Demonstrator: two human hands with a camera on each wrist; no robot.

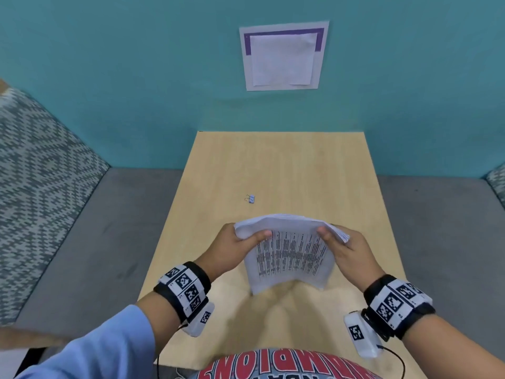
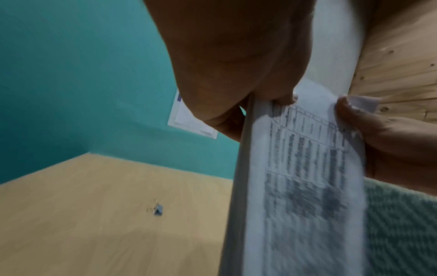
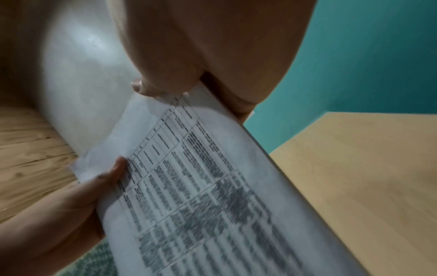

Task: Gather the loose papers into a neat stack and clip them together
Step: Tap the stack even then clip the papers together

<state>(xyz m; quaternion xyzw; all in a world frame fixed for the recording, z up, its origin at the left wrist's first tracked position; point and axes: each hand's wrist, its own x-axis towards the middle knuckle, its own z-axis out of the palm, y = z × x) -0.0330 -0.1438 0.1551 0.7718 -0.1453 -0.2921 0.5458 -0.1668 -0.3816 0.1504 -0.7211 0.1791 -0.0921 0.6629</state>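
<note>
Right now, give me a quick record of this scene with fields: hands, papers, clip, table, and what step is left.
left hand: grips the left edge of the paper stack, thumb on the printed top sheet
right hand: grips the right edge the same way
paper stack: gathered, lifted above the table, bowed between the hands, printed table on top
binder clip: lies alone on the table, beyond the stack, a little left, untouched
table: light wood
step left: clip not yet on the stack

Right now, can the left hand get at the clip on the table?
Probably not yet. The path over the table to the clip is free, but the left hand grips the papers together with the right hand, so it must let go first.
</note>
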